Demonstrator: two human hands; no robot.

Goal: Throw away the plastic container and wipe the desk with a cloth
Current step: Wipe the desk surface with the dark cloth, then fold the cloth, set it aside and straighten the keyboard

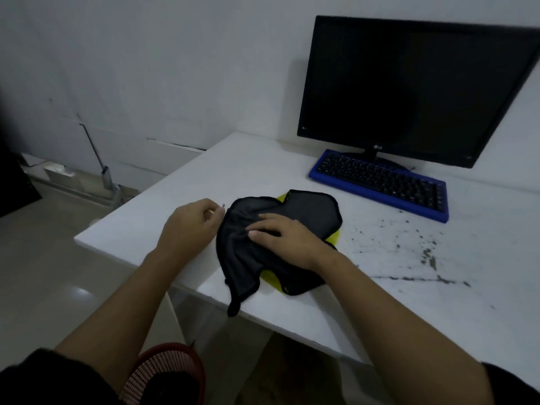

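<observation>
A black cloth (292,217) lies bunched near the front left of the white desk (380,302), one corner hanging over the front edge. A flat yellow-green thing (333,239) shows from under it; I cannot tell what it is. My right hand (286,238) presses flat on the cloth, fingers stretched to the left, and the fabric wrinkles under them. My left hand (190,223) sits at the cloth's left edge with fingers curled, thumb and forefinger close to the hem. No plastic container shows on the desk.
Dark specks and smears (423,252) mark the desk to the right of the cloth. A blue keyboard (380,182) and a black monitor (409,89) stand at the back. A red mesh basket (166,372) sits on the floor under the desk's front left.
</observation>
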